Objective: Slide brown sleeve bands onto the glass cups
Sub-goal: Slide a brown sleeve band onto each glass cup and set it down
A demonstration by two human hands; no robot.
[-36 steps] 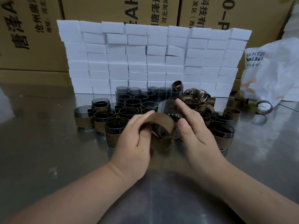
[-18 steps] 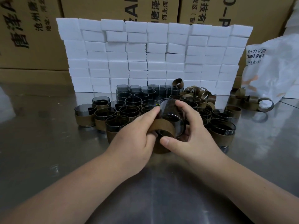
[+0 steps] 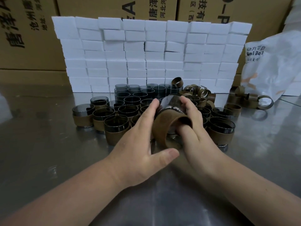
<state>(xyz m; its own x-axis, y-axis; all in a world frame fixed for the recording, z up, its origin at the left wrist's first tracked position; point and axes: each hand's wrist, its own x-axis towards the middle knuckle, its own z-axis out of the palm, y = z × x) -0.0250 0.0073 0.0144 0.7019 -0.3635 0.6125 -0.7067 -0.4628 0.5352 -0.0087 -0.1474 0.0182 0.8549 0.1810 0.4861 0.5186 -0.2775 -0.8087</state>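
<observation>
The head view looks down on a steel table (image 3: 48, 152) with a wall of white foam blocks (image 3: 151, 54) across the back. Everything below is placed from that wall.

In front of the wall's middle, and nearer the camera than the crowd of cups, both hands hold one glass cup (image 3: 171, 101) tilted on its side. The left hand (image 3: 138, 144) lies with fairly straight fingers along the left flank of the cup and the brown sleeve band (image 3: 164, 128), its thumb stretched out beneath the band's near edge. The right hand (image 3: 195, 126) curls over the cup's right side, with its thumb tucked into the band's open near end.

A second ago the band was a loose loop pinched in front of the cup. Half a second ago it only caught one end of the glass. Now it wraps a wide stretch of the cup, so the slide is well under way. The near end of the band still looks hollow, so it probably needs a further push to seat.

Banded cups (image 3: 116, 128) stand before the wall's left half, and bare cups (image 3: 146, 91) stand at its foot. Loose bands (image 3: 197, 92) are heaped before its right half. A white bag (image 3: 273, 66) lies beyond the wall's right end.
</observation>
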